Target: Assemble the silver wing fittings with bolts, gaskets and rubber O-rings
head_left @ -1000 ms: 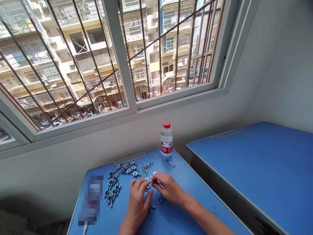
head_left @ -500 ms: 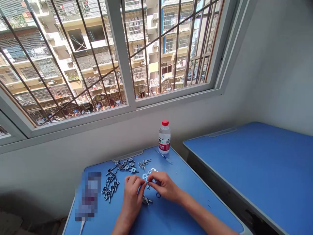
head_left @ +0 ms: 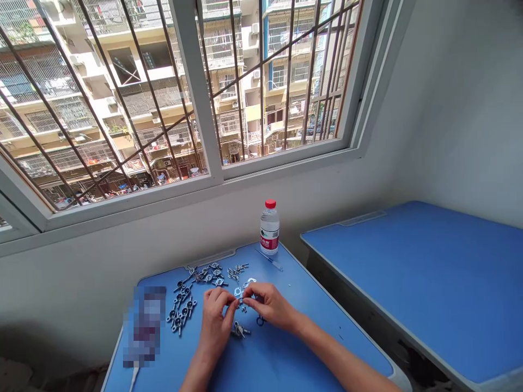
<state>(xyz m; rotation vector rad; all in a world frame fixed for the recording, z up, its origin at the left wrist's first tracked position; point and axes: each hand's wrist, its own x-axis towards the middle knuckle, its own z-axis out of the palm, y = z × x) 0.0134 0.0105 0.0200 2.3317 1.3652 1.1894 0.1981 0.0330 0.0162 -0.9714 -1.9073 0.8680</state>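
Observation:
My left hand (head_left: 217, 316) and my right hand (head_left: 272, 306) meet fingertip to fingertip over the blue table (head_left: 286, 354). Both pinch something small that I cannot make out. Just beyond the fingers lie thin flat metal plates (head_left: 238, 292). Below the fingertips are tiny parts (head_left: 244, 309), and a metal assembly (head_left: 240, 330) lies beside my left hand. Dark rings (head_left: 260, 321) rest under my right hand. Several metal parts with black centres (head_left: 178, 321) are grouped to the left, with more metal parts (head_left: 210, 276) behind them and small metal pieces (head_left: 237, 271) nearby.
A water bottle (head_left: 269, 227) with a red cap stands at the back, with a thin blue-and-clear tool (head_left: 270, 260) before it. A blurred object (head_left: 146, 326) with a white cable lies at the left. A second blue table (head_left: 408, 272) is beyond a gap at the right.
The view has shifted slightly, so most things sit a little further left. My fingertips remain together, and more of the dark rings shows under my right hand.

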